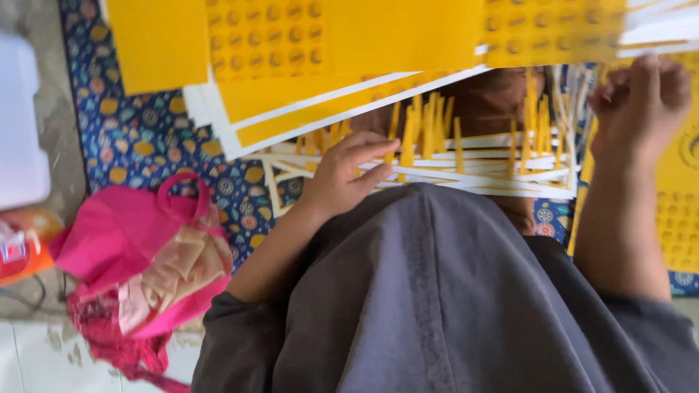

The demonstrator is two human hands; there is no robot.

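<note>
Mat: we're over a blue patterned mat (138,138), pink bag (138,255) at our left.
Sheets: yellow sheets (291,44) fan across the top, dotted with round stickers.
Strips: a heap of white and yellow offcut strips (466,156) lies just ahead of us, long axes mostly left to right.
Left hand: our left hand (349,178) rests on the heap's near-left edge, fingers spread, nearer.
Right hand: our right hand (641,109) curls closed at a sheet's edge; pinch itself hidden.
</note>
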